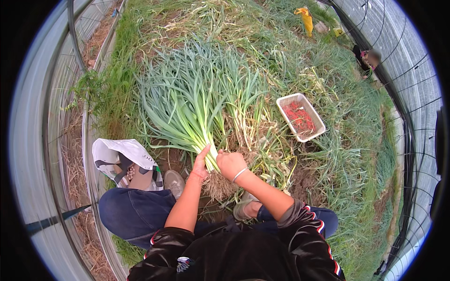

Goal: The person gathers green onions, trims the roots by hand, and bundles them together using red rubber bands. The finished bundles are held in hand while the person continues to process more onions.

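A bunch of green allium plants [207, 140], like green garlic or leeks, is between my two hands just ahead of my shoes. My left hand [201, 163] grips the left side of its pale stalks, thumb pointing up along them. From the right, my right hand [232, 165] closes around the same stalks, its fingers partly hidden. Tangled brown roots [218, 186] hang below both hands. The long leaves fan out forward over a heap of similar plants [175, 77]. Right of the bunch lie more stalks with pale bases [242, 130] and dry leaves.
A white plastic basket [318, 123] holding many small red pieces, perhaps ties, stands at right. A white bag [123, 151] sits by my left knee. Plastic greenhouse walls [31, 140] curve along both sides. A yellow bag [306, 21] and another person [364, 58] are farther off right.
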`<state>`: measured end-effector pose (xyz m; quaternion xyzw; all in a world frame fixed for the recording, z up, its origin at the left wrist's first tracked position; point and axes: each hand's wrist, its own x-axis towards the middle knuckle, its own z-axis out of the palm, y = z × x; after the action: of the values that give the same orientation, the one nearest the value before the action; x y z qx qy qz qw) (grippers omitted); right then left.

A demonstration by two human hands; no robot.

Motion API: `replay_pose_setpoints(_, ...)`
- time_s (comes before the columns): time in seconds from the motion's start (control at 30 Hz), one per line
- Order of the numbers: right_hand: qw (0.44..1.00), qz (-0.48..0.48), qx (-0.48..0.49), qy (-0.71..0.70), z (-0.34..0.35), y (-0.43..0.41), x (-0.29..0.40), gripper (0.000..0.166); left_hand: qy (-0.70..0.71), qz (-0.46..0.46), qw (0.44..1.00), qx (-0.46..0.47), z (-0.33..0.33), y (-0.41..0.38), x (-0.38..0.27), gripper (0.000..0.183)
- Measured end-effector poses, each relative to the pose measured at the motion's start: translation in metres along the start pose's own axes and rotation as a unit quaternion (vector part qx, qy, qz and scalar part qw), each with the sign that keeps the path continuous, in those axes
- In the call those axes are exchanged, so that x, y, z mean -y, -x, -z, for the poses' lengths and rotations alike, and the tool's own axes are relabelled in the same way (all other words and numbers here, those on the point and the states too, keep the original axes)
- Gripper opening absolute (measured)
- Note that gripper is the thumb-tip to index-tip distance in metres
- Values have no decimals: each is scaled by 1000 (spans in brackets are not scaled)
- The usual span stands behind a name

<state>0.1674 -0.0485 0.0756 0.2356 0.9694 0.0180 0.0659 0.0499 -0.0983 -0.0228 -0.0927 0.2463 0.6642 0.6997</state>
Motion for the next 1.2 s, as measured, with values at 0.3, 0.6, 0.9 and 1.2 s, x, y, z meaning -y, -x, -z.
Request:
replay_pose_setpoints(0.3, 990, -35, 107, -84, 12, 14, -7, 20, -87, 22, 995, -43, -16, 4, -2, 19)
replay_pose_setpoints(0.6, 821, -162, 54, -544, 20, -48, -39, 76, -92, -37, 994, -37, -24, 0, 12, 41)
replay_pose_setpoints(0.9, 656, -281, -248, -655, -7, -44, -66, 34, -99, -50, 994, -3, -54, 19, -42, 30)
replay_pose_setpoints(1.2, 823, -501, 53, -262, -97, -31, -104, 109, 7, -42, 996, 78, -44, 10, -79, 42)
